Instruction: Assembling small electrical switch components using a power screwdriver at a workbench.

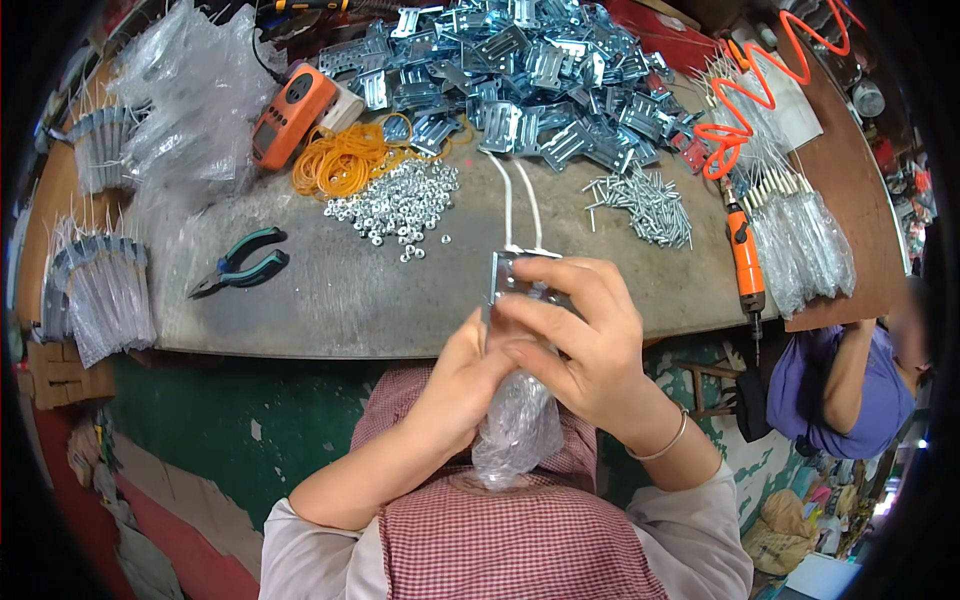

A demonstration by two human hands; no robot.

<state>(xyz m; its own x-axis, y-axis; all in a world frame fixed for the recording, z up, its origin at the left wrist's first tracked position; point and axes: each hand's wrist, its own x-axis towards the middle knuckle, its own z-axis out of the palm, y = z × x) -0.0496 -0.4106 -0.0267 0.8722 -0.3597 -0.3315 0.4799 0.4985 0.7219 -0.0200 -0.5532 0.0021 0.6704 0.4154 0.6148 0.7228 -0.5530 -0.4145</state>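
Note:
In front of my chest, at the table's front edge, both hands hold one piece: a shiny metal bracket [505, 275] with two white wires [534, 205] coming out of its far end. A crumpled clear plastic bag [518, 435] hangs from its near end. My left hand [455, 385] is closed round the bagged part from the left. My right hand [590, 330] lies over the bracket, its fingers curled on the metal and its thumb pressed near the bag. The palm side of each hand is hidden.
On the grey table [330, 300] are a heap of brackets [540, 60], nuts [400, 205], screws [645, 208], rubber bands [340, 160] and pliers [240, 265]. An orange electric screwdriver [742, 250] lies right, below a coiled cord [745, 100]. Bagged pieces [100, 290] lie at both sides. Another person [840, 385] sits right.

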